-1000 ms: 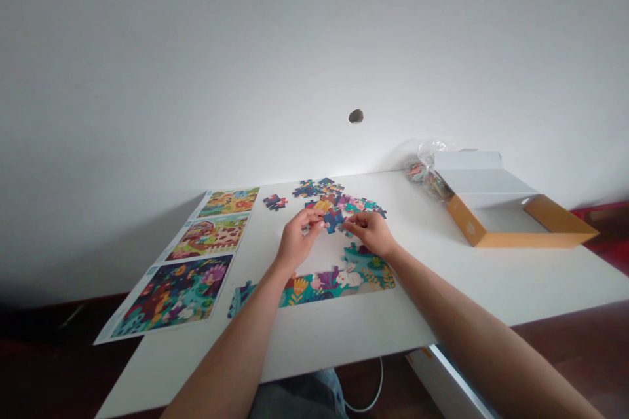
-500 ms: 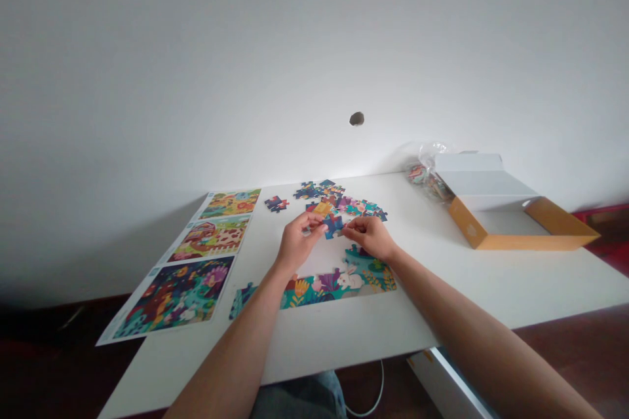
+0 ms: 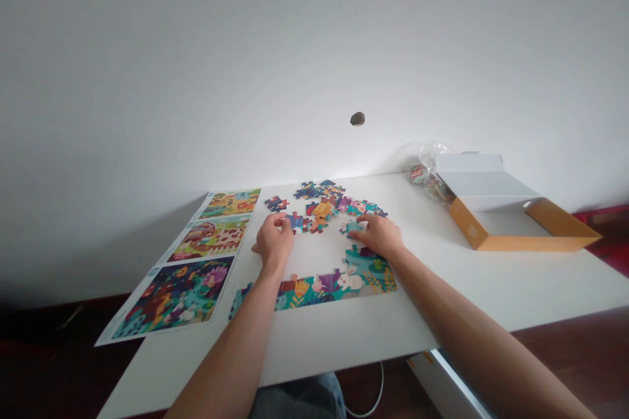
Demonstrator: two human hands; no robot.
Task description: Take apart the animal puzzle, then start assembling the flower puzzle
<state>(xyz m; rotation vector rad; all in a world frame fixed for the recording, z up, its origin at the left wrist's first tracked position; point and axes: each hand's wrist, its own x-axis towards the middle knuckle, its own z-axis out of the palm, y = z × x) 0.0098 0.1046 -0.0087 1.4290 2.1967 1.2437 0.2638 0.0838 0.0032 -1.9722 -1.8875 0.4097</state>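
Note:
My left hand [image 3: 275, 240] has its fingers closed on a blue puzzle piece [image 3: 296, 222] beside the loose pieces. To the right, my right hand [image 3: 380, 234] pinches a teal puzzle piece [image 3: 354, 228] just above the joined section. The partly joined puzzle [image 3: 319, 288] lies near the front of the white table, showing a white rabbit and yellow plants; my left forearm hides some of its left part. Behind my hands is a heap of loose puzzle pieces [image 3: 322, 191]. A small dark blue and red cluster [image 3: 276, 203] lies to its left.
Three picture sheets lie at the left, the nearest a dark forest picture [image 3: 177, 298]. An open orange box [image 3: 535, 242] stands at the right, with a clear plastic bag [image 3: 427, 173] of pieces behind its left side. The white table [image 3: 462, 288] meets the wall at the back.
My hands have moved apart. The blue piece held between them has gone left with my left hand, and my right hand has moved right and now holds a teal piece.

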